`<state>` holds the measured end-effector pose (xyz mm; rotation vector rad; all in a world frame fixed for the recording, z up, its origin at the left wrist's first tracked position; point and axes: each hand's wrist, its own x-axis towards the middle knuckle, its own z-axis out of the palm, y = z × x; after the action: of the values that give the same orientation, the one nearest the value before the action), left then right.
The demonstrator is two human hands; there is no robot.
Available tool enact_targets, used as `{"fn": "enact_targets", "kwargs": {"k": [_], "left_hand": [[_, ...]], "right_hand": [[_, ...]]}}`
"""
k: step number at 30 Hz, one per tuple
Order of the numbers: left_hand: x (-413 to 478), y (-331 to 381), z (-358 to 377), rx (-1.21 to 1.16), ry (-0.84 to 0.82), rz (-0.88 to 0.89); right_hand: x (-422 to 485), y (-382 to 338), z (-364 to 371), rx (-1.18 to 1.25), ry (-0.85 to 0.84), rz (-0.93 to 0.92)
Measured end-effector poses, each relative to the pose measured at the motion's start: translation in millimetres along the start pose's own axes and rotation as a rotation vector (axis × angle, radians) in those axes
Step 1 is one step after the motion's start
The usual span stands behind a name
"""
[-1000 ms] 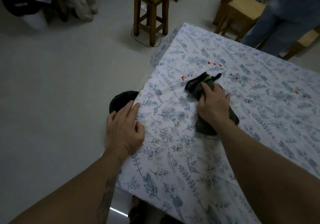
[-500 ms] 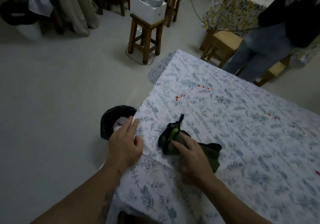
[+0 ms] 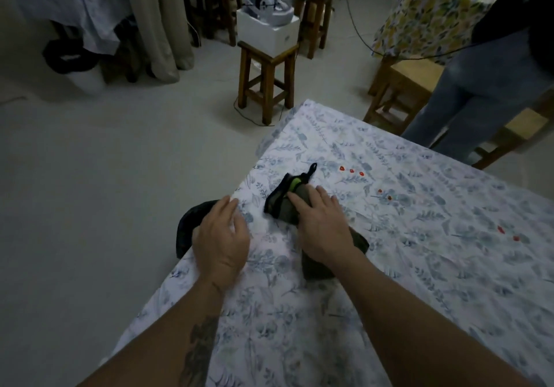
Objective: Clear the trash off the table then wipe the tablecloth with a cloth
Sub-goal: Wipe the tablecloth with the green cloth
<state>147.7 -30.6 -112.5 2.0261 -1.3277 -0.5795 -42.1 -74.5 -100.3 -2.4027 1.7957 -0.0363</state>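
While the dark olive wiping cloth with a black mesh edge and a lime-green stripe (image 3: 287, 204) is lying bunched near the table's left edge, the right hand (image 3: 322, 226) is pressing down on it, fingers spread flat over the fabric rather than pinching it. The left hand (image 3: 221, 237) is resting just beside it on the white tablecloth printed with blue-grey leaves (image 3: 419, 266), fingers loosely open and holding nothing, palm seemingly pinning the fabric at the edge. Beyond that edge, a dark round bin (image 3: 187, 225) is sitting on the floor below. No loose trash is showing on the cloth-covered surface, so the wiping appears to be the step in hand. Doing it well likely means keeping the left palm anchoring the tablecloth so it is not bunching, and spreading the wiping cloth flatter for fuller contact.
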Motion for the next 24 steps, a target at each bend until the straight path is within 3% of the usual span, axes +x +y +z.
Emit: {"fn": "enact_targets", "kwargs": {"k": [3, 8, 12, 19, 22, 24], "left_hand": [[-2, -4, 14, 0.202, 0.054, 0.079], [0, -5, 19, 0.265, 0.082, 0.080], [0, -3, 19, 0.277, 0.071, 0.085], [-1, 0, 19, 0.300, 0.046, 0.066], [0, -1, 18, 0.300, 0.049, 0.076], [0, -2, 18, 0.296, 0.057, 0.085]], "right_hand": [[24, 43, -11, -0.010, 0.041, 0.163], [39, 99, -26, -0.031, 0.035, 0.382], [28, 87, -23, 0.102, 0.069, 0.317], [4, 1, -1, 0.134, 0.065, -0.205], [20, 35, -3, 0.110, 0.093, -0.186], [26, 67, -7, 0.129, 0.142, -0.018]]}}
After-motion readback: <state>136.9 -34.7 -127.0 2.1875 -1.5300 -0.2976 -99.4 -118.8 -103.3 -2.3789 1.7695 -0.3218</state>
